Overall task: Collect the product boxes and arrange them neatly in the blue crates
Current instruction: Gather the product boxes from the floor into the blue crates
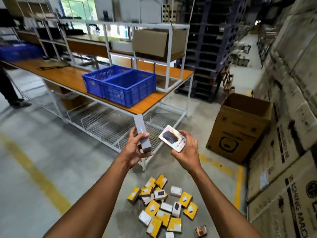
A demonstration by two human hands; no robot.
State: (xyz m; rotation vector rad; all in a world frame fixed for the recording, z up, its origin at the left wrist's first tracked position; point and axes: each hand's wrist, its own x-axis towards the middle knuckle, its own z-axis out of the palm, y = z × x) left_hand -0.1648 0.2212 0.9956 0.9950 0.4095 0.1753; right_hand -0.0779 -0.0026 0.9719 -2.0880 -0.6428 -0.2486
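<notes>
Two hands point(159, 146) are gripping one product box each; the blue crates point(120, 83) at twelve o'clock are sitting far off, risking a drop.

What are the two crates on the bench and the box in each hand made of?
Blue crates: moulded plastic by the look, with ribbed, perforated walls and a slight sheen.
Grey box in the left hand: probably matte printed card, with sharp folded edges.
White box in the right hand: likely glossy printed card; it catches light.

Open from above: both crates point(120, 85) on tabletop point(68, 78); white shelf frame point(169, 59) close beside right crate.
</notes>
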